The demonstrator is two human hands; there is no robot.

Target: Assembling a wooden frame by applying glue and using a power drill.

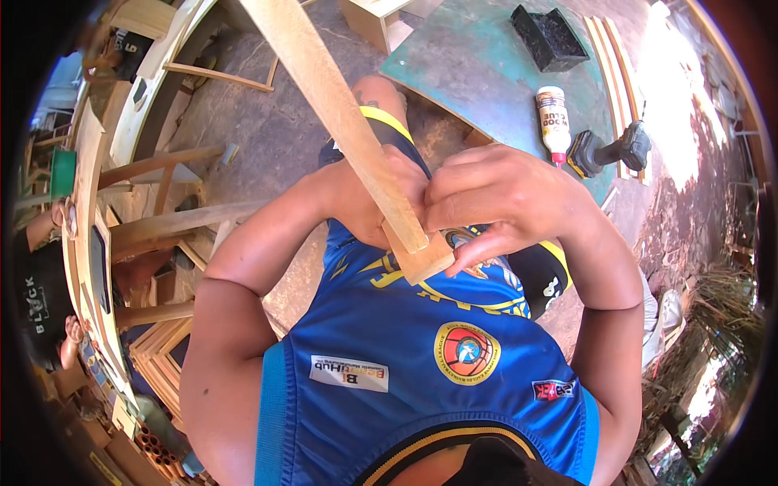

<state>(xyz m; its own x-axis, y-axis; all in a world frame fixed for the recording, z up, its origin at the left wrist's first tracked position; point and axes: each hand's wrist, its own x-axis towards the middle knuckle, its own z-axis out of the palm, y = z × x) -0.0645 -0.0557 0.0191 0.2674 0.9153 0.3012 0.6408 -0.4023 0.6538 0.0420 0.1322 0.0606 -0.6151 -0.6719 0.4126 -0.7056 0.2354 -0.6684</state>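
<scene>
Left hand point(352, 197): held curled, partly hidden
Right hand point(502, 194): fingers point(463, 178) are bent, thumb point(480, 246) is extended
Arms point(271, 235): flexed at elbows

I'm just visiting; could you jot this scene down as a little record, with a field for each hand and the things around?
Left hand: behind the long wooden strip, holding it; fingers partly hidden
Right hand: at the strip's near end, thumb against the short wood block; its grip is unclear
On the green board: black tray, white bottle with red cap
At the board's right edge: cordless drill, pale wood strips
Far left: another person in a black shirt
</scene>
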